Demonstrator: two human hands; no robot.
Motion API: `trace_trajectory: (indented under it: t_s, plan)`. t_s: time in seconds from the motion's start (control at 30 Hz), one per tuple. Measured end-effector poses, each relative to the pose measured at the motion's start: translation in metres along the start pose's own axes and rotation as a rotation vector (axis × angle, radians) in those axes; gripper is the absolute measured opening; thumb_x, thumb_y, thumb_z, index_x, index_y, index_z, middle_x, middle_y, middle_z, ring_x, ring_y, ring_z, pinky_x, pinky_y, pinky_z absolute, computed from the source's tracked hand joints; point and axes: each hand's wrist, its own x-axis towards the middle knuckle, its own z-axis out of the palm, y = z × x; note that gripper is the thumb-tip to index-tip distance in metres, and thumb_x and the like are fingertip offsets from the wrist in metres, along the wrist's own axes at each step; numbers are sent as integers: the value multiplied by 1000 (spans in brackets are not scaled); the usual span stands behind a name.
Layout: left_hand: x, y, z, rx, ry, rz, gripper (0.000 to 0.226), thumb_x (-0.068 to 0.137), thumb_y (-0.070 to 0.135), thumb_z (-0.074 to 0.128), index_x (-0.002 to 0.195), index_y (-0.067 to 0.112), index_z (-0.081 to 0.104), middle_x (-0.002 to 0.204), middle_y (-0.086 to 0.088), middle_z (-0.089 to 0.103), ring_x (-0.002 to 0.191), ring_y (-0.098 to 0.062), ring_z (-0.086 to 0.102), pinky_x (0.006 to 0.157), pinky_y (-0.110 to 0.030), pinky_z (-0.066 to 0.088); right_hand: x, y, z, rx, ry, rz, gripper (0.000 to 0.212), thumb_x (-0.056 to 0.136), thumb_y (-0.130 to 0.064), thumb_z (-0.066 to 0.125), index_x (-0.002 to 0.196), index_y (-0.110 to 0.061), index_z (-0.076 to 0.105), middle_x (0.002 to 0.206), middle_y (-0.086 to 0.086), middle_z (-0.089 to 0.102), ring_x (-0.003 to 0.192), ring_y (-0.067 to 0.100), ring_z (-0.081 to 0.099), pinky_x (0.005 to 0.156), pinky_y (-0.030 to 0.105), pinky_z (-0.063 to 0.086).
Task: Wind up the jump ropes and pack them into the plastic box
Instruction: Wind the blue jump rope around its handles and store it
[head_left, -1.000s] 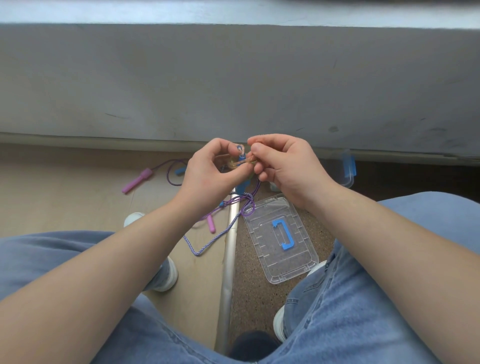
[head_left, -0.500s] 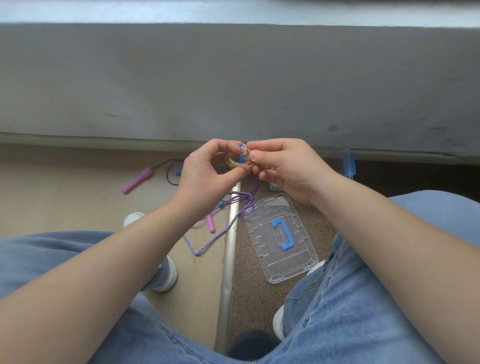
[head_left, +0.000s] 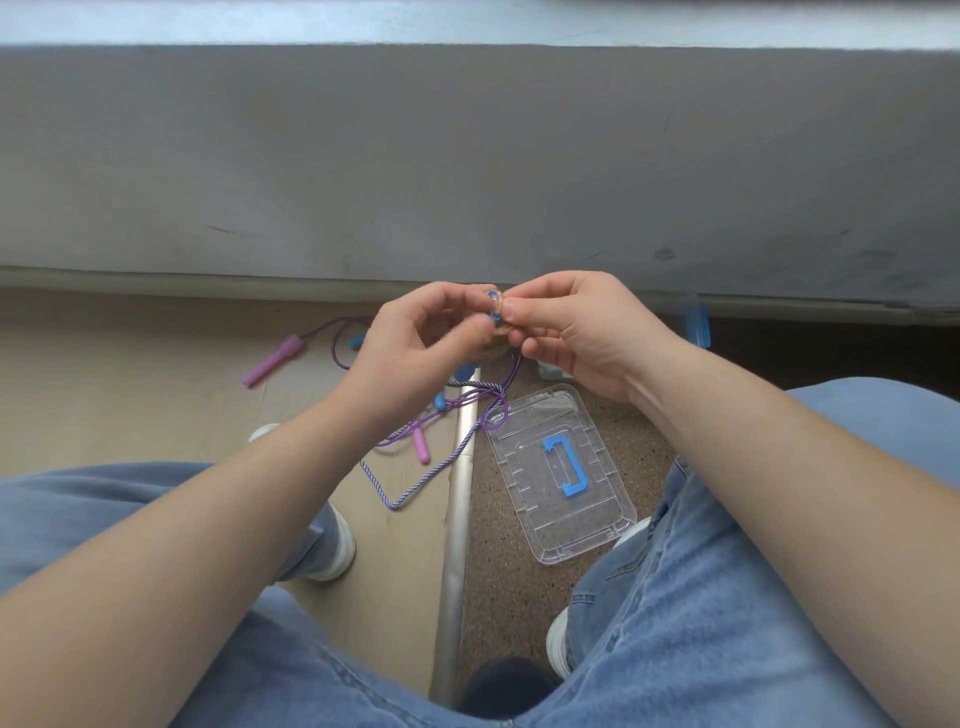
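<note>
1. Clear lid (head_left: 597, 501) lies on the floor.
2. Purple jump rope (head_left: 335, 348) sprawls over the metal strip (head_left: 457, 519): light, limp; take its pink handle (head_left: 272, 361).
3. Left hand (head_left: 415, 353) and right hand (head_left: 576, 332) both pinch a wound bundle (head_left: 493, 312).
4. Plastic box (head_left: 696, 325), mostly hidden, at the floor's far edge.

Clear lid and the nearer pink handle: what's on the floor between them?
In the head view, a silver floor strip runs between them, with the striped purple rope crossing it.
</note>
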Motion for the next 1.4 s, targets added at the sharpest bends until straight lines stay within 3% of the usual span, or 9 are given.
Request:
trace_trajectory:
  t_s: [0.1, 0.23, 0.47, 0.67, 0.8, 0.93, 1.07, 1.17, 1.4]
  plan:
    - [3, 1, -1, -108, 31, -84, 25, 103, 12, 47, 106, 7, 71, 124, -6, 68, 120, -17, 64, 100, -38, 53, 1, -3, -3, 13, -26, 2, 4, 89, 3, 69, 92, 0, 70, 79, 14, 68, 60, 12, 62, 55, 17, 54]
    - [7, 3, -6, -121, 110, -119, 18, 95, 20, 62, 90, 20, 79, 109, -2, 76, 108, -22, 70, 97, -46, 54, 1, 0, -1, 6, -103, -4, 19, 92, 9, 61, 108, 9, 70, 92, 20, 68, 71, 17, 64, 65, 21, 57]
    - [5, 3, -8, -107, 85, -149, 14, 88, 3, 71, 100, 9, 76, 99, -8, 78, 93, -22, 73, 84, -33, 56, 0, 0, 0, -58, -42, -42, 18, 86, 12, 66, 98, -1, 65, 85, 16, 67, 62, 17, 66, 61, 24, 59]
    - [5, 4, -12, -25, -33, -211, 19, 83, 1, 76, 102, 6, 76, 103, -6, 77, 99, -22, 74, 92, -37, 56, -1, 0, -5, -331, -119, -114, 18, 83, 13, 70, 90, -1, 63, 74, 19, 67, 62, 22, 66, 62, 31, 59]
    - [6, 6, -14, -6, -89, -266, 15, 83, 5, 77, 98, 10, 77, 95, -7, 78, 88, -17, 74, 77, -28, 55, -3, 0, -9, -409, -193, -122, 33, 86, 10, 69, 114, -9, 69, 80, 19, 70, 65, 22, 66, 69, 31, 59]
    - [7, 4, -12, -43, -65, -314, 16, 76, 20, 75, 88, 9, 74, 91, -11, 74, 85, -23, 67, 82, -41, 56, -1, 1, -7, -544, -216, -268, 29, 89, -1, 69, 111, -19, 73, 103, 30, 66, 83, 29, 65, 86, 39, 56]
    - [5, 7, -8, -377, -48, -402, 19, 91, 2, 63, 108, -7, 65, 105, -23, 69, 102, -33, 67, 89, -43, 58, -6, 7, 1, -657, -208, -322, 40, 84, -14, 79, 120, -23, 64, 116, -1, 68, 108, 9, 65, 93, 32, 57]
    - [5, 12, -9, -457, -87, -429, 22, 96, 6, 56, 114, -4, 65, 112, -22, 68, 109, -29, 66, 85, -41, 58, -9, 15, 6, -649, -209, -371, 49, 80, -18, 83, 120, -26, 56, 109, -6, 66, 99, 13, 68, 92, 33, 56]
    - [10, 11, -13, -370, -7, -472, 5, 99, 18, 58, 96, 17, 62, 94, -3, 67, 95, -17, 64, 88, -42, 54, -10, 12, 4, -578, -278, -323, 45, 84, -2, 73, 118, -22, 51, 114, 17, 57, 85, 30, 69, 81, 39, 61]
